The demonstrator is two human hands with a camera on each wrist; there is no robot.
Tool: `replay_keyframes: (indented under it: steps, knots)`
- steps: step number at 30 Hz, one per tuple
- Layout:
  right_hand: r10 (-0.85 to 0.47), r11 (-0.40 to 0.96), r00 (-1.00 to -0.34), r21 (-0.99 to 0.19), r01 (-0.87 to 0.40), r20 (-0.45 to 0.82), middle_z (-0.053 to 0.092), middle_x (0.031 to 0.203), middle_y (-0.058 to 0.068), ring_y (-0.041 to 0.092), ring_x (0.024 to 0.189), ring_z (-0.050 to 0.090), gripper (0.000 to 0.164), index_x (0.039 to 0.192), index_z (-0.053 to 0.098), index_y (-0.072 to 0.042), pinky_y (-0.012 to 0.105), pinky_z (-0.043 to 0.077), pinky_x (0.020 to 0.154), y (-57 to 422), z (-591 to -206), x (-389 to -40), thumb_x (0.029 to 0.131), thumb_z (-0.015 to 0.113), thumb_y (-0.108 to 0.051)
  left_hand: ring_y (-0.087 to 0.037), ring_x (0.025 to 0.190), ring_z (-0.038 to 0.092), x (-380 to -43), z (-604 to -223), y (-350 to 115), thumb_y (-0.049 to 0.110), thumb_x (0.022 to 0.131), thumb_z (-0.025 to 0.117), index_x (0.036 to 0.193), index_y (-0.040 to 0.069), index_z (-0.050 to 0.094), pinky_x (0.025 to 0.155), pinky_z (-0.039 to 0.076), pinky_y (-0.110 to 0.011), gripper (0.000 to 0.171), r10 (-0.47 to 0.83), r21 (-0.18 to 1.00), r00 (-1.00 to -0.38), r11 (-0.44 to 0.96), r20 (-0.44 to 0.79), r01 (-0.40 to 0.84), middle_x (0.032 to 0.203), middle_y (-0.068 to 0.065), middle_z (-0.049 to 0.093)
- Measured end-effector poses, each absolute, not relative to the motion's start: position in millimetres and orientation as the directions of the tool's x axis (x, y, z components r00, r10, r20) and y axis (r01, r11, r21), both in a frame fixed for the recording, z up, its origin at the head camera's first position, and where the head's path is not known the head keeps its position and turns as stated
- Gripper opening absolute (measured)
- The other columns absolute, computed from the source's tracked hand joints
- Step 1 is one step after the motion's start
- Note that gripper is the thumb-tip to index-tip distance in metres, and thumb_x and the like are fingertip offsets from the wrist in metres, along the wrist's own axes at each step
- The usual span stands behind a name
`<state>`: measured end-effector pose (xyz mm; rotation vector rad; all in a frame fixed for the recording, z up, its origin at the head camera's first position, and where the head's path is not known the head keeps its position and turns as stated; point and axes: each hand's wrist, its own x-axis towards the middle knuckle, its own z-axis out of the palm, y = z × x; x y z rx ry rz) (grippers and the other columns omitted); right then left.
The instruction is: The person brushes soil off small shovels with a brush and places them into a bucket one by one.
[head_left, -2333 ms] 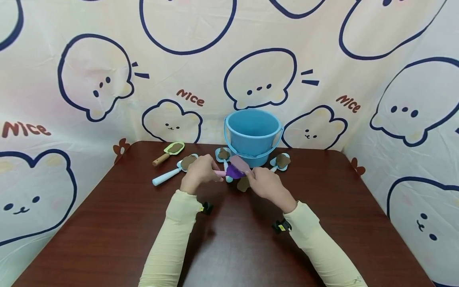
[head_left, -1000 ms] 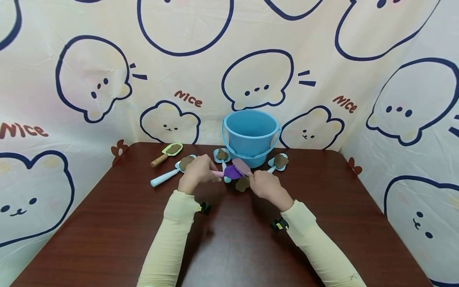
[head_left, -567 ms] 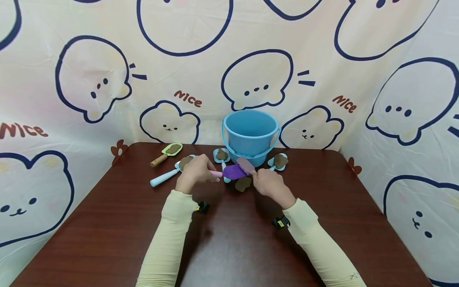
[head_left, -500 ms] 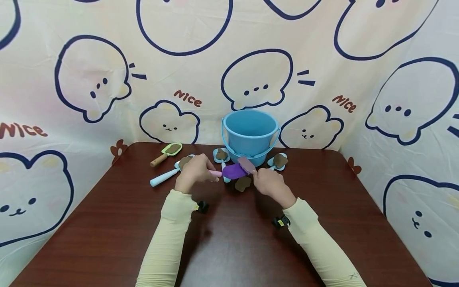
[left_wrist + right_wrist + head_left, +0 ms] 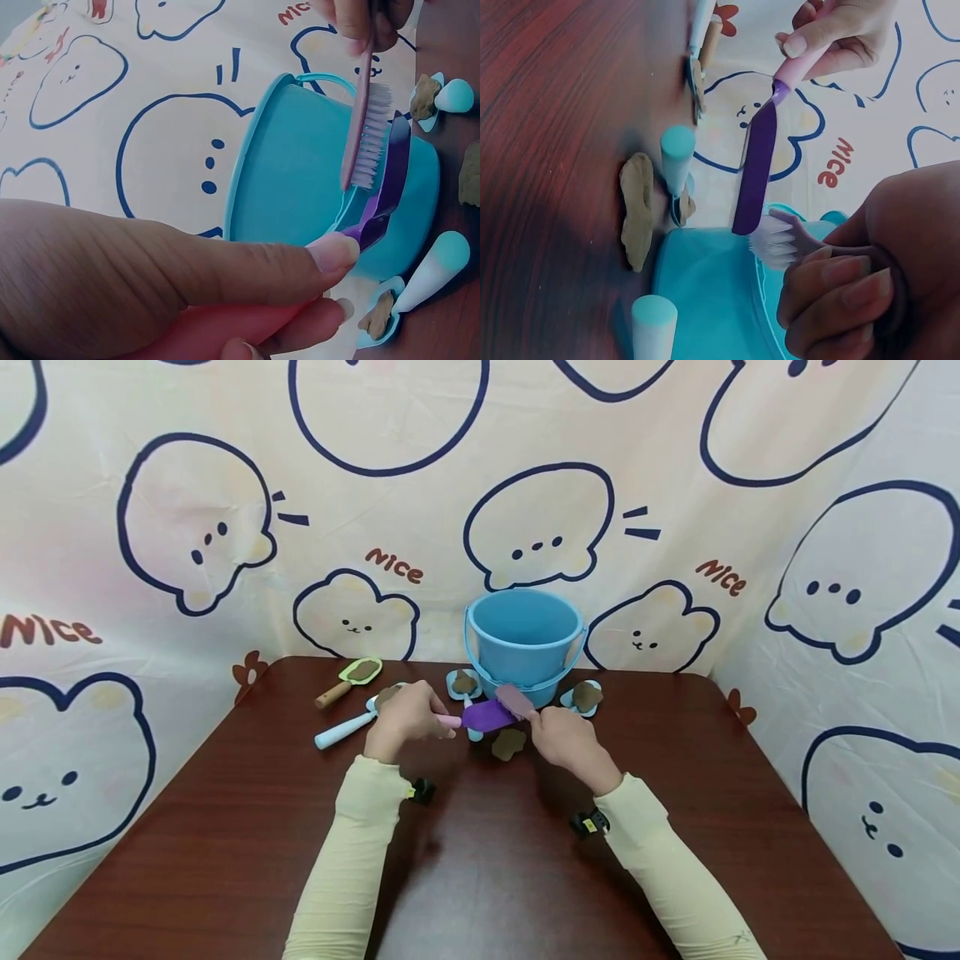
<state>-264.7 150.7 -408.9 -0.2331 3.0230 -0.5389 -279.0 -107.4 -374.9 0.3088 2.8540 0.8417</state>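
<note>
My left hand (image 5: 408, 722) grips the pink handle of a small purple shovel (image 5: 486, 716), its blade pointing right and held above the table. In my right hand (image 5: 567, 742) is a mauve brush (image 5: 513, 701) with pale bristles. The bristles face the blade near its tip; in the right wrist view they meet the tip of the shovel (image 5: 756, 165). From the left wrist side, the brush (image 5: 355, 127) stands alongside the blade, bristles turned to it. Below both tools lies a flat brown lump (image 5: 508, 744) on the table.
Behind the hands stands a blue bucket (image 5: 528, 664), handle lowered. Around it lie blue shovels bearing brown lumps: one left (image 5: 345, 732), a middle one with its handle (image 5: 475, 736) under the purple blade, one right (image 5: 573, 710). A green-rimmed shovel with wooden handle (image 5: 332, 696) lies back left.
My right hand and the brush have shifted slightly right, toward the blade's tip, and more of the purple blade shows. My left hand has drifted slightly left, still gripping the shovel.
</note>
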Motion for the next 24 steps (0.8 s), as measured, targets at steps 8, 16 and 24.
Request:
replay_keyframes:
  steps: [8,16,24]
  knots:
    - [-0.187,0.912,-0.982,-0.376,-0.163,-0.03,0.049,0.065,0.006,0.023,0.059,0.054,0.05,0.072,0.056,-0.009,0.034,0.042,0.051,143,-409,-261,0.11,0.037,-0.035,-0.021,0.069,0.064,-279,-378,-100,0.022,0.08,0.089,0.085,0.009,0.083,0.059,0.052,-0.032,0.015,0.267,0.532,-0.963,0.822,-0.048,0.201,0.075,-0.001,0.075]
    - [-0.228,0.873,-0.973,-0.451,-0.188,-0.035,0.047,0.061,0.004,0.02,0.055,0.051,0.048,0.074,0.057,-0.01,0.03,0.039,0.047,133,-404,-249,0.108,0.044,-0.041,-0.021,0.075,0.064,-280,-378,-95,0.02,0.079,0.089,0.088,0.009,0.083,0.061,0.053,-0.033,0.016,0.283,0.524,-0.959,0.82,-0.024,0.229,0.079,-0.002,0.075]
    - [-0.253,0.868,-0.967,-0.451,-0.21,-0.037,0.053,0.066,0.005,0.019,0.058,0.052,0.042,0.08,0.059,-0.012,0.03,0.042,0.05,123,-403,-241,0.108,0.046,-0.04,-0.019,0.076,0.065,-280,-379,-91,0.024,0.081,0.088,0.087,0.011,0.083,0.062,0.053,-0.034,0.015,0.298,0.527,-0.954,0.812,-0.005,0.251,0.075,0.0,0.075]
